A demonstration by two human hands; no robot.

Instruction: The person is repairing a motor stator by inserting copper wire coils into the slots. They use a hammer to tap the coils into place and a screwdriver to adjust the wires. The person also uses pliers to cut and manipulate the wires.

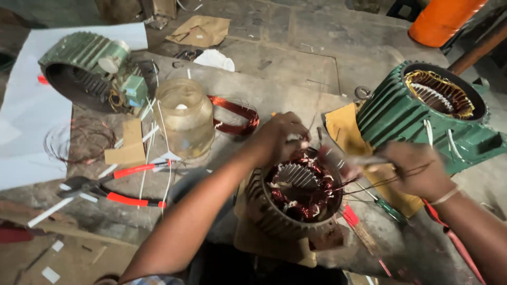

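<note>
A small motor stator (296, 198) with copper windings stands open-end up in front of me on a piece of cardboard. My left hand (282, 136) rests on its far rim, fingers pinched on the coil wires there. My right hand (414, 169) is to the right of the stator, closed on thin copper wires (369, 182) that run back to the windings; a thin tool seems held with them, blurred.
A large green motor housing (422, 113) lies at right, another green housing (87, 68) at back left. A cloudy glass jar (185, 116), a red wire coil (235, 113), red-handled pliers (113, 184), white paper and cardboard scraps lie about. An orange cylinder (443, 18) stands at top right.
</note>
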